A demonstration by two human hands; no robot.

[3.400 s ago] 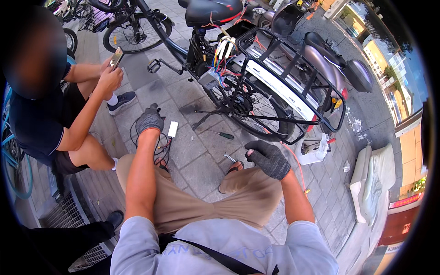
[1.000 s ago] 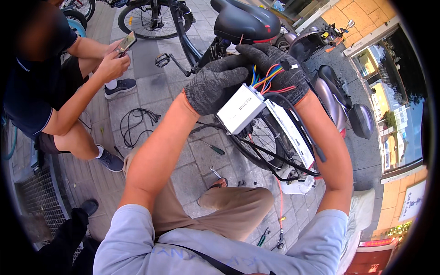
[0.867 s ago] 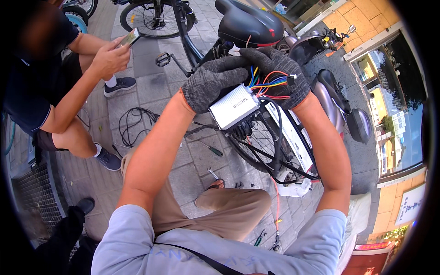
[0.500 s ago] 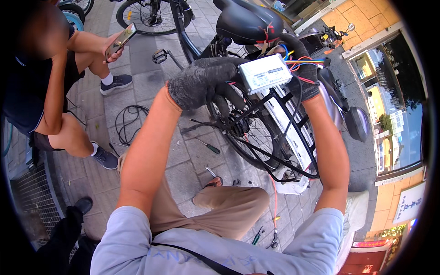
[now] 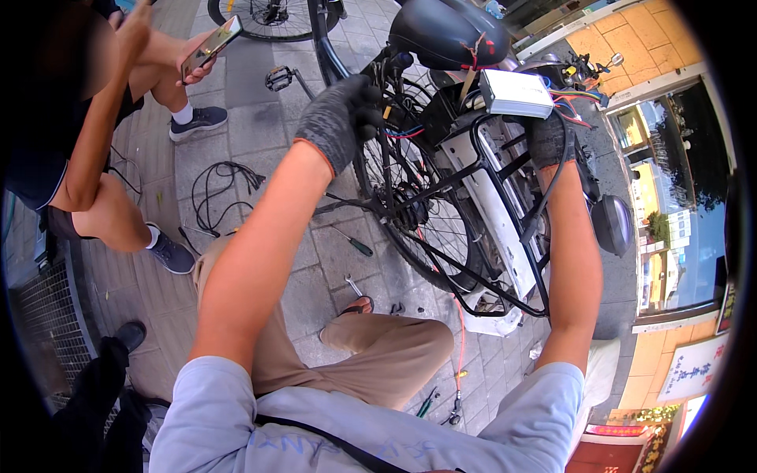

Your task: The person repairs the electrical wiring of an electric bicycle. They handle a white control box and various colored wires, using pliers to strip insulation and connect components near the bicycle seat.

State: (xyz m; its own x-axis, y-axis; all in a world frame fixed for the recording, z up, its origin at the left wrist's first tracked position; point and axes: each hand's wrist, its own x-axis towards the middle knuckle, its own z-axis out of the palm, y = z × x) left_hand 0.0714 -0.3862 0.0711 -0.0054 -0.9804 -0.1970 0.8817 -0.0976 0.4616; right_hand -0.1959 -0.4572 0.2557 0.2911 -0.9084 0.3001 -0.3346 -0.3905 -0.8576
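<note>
A silver-white box with coloured leads (image 5: 516, 93), which looks like an e-bike motor controller, is raised above the rear rack. My right hand (image 5: 550, 140), in a dark grey knit glove, grips it from below, its fingers mostly hidden behind the box. My left hand (image 5: 337, 124), gloved alike, is beside the frame left of the saddle (image 5: 449, 33), its fingers loosely bent, a little apart and seemingly empty. Red and blue wires (image 5: 406, 132) run just right of it. Below spreads the bicycle's black rear rack (image 5: 482, 162) with a white panel (image 5: 497, 229) along it.
On the paving lie a screwdriver (image 5: 359, 246), a wrench (image 5: 355, 285), green-handled pliers (image 5: 426, 404) and a coiled black cable (image 5: 217, 189). A seated person (image 5: 102, 209) at left holds a phone (image 5: 211, 49). Another bicycle's wheel (image 5: 272, 16) stands beyond; a parked scooter (image 5: 611, 223) is at right.
My left hand has come off the white box and moved slightly right, beside the frame. My right hand has carried the box rightward and a little farther away.
</note>
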